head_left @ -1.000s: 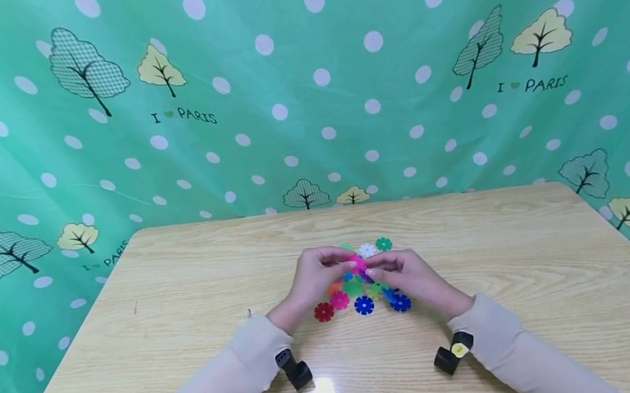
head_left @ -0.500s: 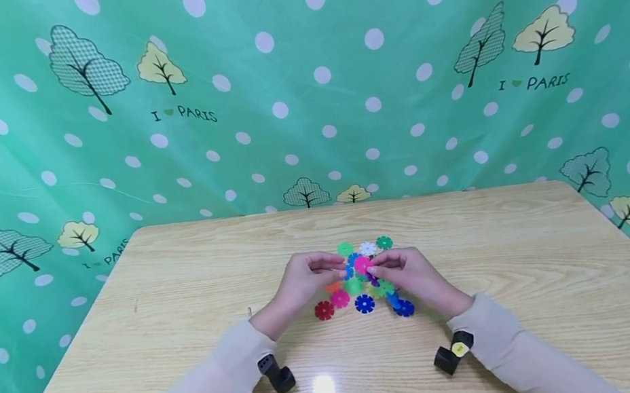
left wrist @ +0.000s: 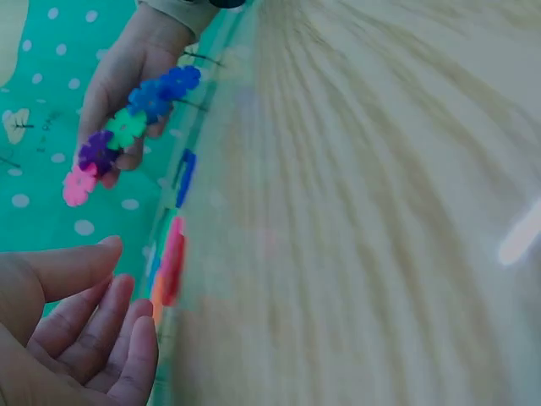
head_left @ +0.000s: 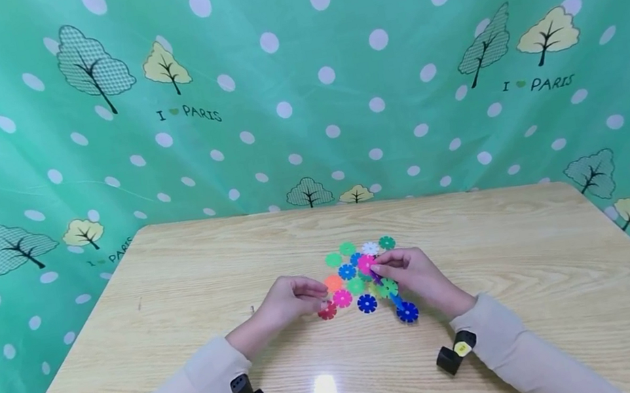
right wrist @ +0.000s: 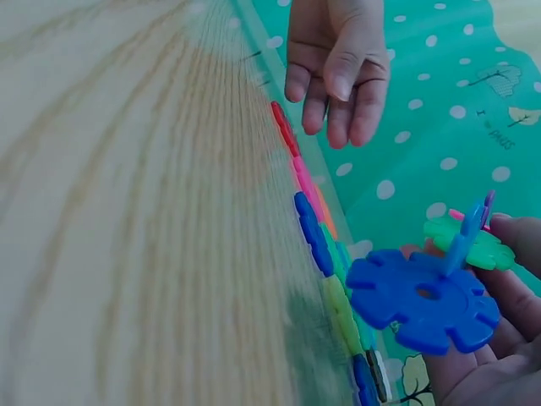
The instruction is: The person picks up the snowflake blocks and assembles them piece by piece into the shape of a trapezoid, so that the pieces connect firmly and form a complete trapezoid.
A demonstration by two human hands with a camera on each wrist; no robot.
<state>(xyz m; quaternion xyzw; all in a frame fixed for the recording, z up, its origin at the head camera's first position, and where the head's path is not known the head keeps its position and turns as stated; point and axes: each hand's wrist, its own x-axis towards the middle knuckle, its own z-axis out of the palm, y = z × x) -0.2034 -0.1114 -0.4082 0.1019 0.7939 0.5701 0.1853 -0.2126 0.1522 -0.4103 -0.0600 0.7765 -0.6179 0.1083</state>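
My right hand holds a chain of interlocking snowflake discs, gripping it with thumb and fingers. In the left wrist view the chain runs from a pink disc through purple, green and light blue to a dark blue disc. My left hand hovers at the left of the loose discs with its fingers loosely bent and nothing between them. Its fingertips overlap a red disc in the head view. Close by lie an orange disc and a pink one.
Several more loose discs lie on the wooden table: blue, white and shades of green. A green dotted curtain hangs behind the table. Each wrist wears a black camera.
My left hand has let go of the chain's pink end and moved left and toward me, down to the red disc. The right hand keeps the chain nearly where it was.
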